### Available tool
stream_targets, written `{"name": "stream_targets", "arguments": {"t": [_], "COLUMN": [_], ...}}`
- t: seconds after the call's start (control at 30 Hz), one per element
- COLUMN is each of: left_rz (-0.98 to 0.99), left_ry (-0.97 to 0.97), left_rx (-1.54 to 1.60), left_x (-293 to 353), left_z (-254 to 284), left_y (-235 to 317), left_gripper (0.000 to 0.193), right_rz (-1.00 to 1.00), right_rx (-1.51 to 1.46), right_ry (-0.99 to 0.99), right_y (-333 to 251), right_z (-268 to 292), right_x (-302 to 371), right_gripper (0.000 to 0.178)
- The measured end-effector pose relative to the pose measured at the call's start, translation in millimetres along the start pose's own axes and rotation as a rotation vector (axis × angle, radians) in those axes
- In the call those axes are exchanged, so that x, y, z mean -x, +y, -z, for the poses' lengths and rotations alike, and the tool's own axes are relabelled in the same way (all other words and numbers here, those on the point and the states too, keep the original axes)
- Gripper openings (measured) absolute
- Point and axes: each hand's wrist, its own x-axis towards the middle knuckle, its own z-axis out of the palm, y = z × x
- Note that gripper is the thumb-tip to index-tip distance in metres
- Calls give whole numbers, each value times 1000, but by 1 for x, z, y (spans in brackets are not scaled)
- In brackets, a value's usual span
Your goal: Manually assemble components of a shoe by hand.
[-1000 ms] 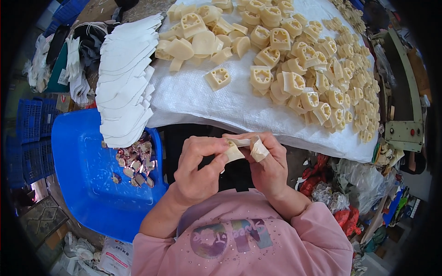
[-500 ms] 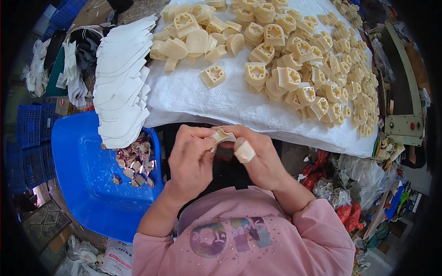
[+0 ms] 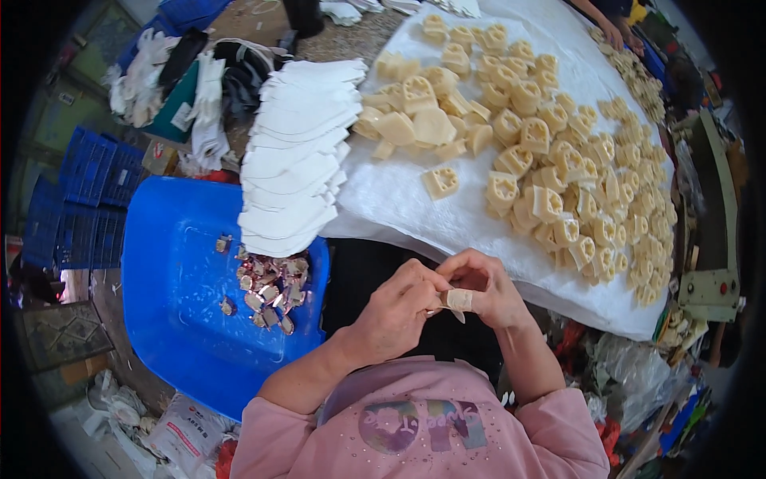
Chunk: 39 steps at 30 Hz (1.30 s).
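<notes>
In front of my body my two hands meet, fingers closed. My left hand [image 3: 389, 310] pinches at a small pale piece [image 3: 459, 317]. Only a thin edge of it shows below the taped thumb; its kind is hidden. My right hand [image 3: 496, 294] curls round the same spot, with beige tape [image 3: 459, 299] wrapped on its thumb. Beyond the hands, a single cream moulded piece [image 3: 441, 183] with holes lies apart on the white woven sheet [image 3: 383, 203]. Heaps of similar cream pieces [image 3: 550, 172] cover the sheet farther off.
Overlapping white fabric pieces [image 3: 295, 160] hang over the near left edge of the sheet. Below them stands a blue tub [image 3: 179, 319] with small shiny purplish parts [image 3: 271, 291]. Blue crates [image 3: 88, 172] stand far left. Another person's hand [image 3: 613, 36] reaches in at far right.
The view has swung, so the scene sits farther right and lower. My hands have turned; the cream piece seen between the fingers before is now mostly covered. Another person's hand has come into view.
</notes>
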Motion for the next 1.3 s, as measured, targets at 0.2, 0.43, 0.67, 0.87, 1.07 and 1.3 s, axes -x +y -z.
{"name": "stream_targets", "arguments": {"t": [0.2, 0.43, 0.67, 0.87, 1.07, 1.3], "left_rz": [157, 429, 480, 482, 338, -154], "left_ry": [90, 340, 306, 266, 213, 214], "left_rx": [86, 510, 598, 513, 185, -226], "left_x": [-2, 5, 8, 6, 6, 5], "left_z": [-1, -5, -24, -20, -21, -6], "left_y": [10, 9, 18, 34, 63, 71], "left_gripper": [16, 16, 11, 9, 8, 14], "right_rz": [151, 452, 641, 552, 998, 643], "right_rx": [171, 221, 672, 400, 1063, 319], "right_ry": [271, 256, 316, 311, 542, 178], "right_y": [16, 1, 6, 0, -10, -18], "right_z": [-8, -21, -30, -38, -55, -39], "right_x": [-4, -1, 10, 23, 37, 64], "right_gripper": [26, 25, 16, 10, 9, 24]}}
